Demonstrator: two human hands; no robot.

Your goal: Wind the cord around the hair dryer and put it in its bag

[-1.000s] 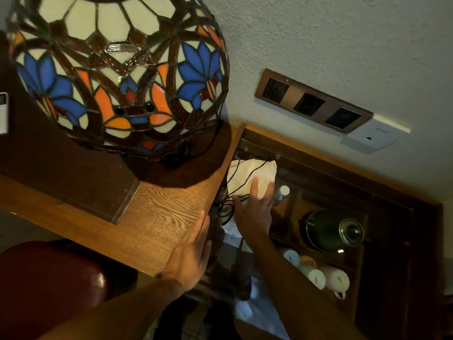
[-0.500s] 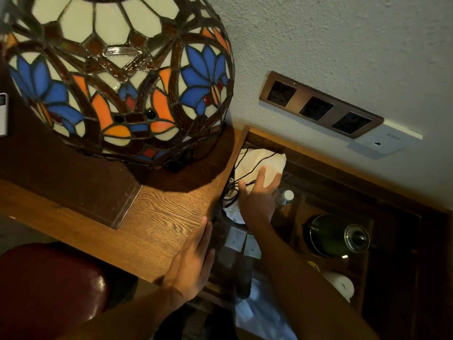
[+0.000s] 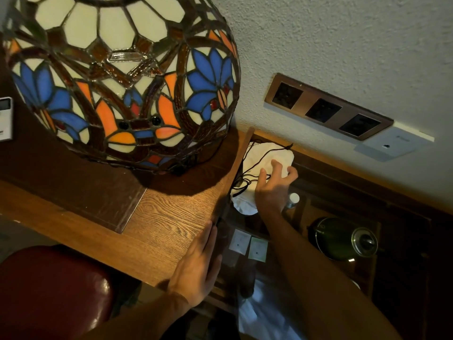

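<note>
A white cloth bag (image 3: 262,160) with a thin black drawstring (image 3: 257,165) lies on a low dark shelf beside the wooden desk (image 3: 157,217), close to the wall. My right hand (image 3: 272,187) rests on top of the bag, fingers curled onto the cloth and the string. My left hand (image 3: 196,263) lies flat on the desk's right edge, fingers together, holding nothing. The hair dryer and its cord are hidden from view; whether the dryer is inside the bag cannot be told.
A large stained-glass lamp (image 3: 122,77) fills the desk's back. A triple wall socket (image 3: 326,109) sits above the shelf. Lower down are a dark kettle (image 3: 343,239), a small bottle (image 3: 293,200), two sachets (image 3: 247,244) and a red chair (image 3: 49,290) at left.
My right hand has slid farther up the bag toward the wall and its fingers have curled onto the cloth. The left hand has stayed on the desk edge.
</note>
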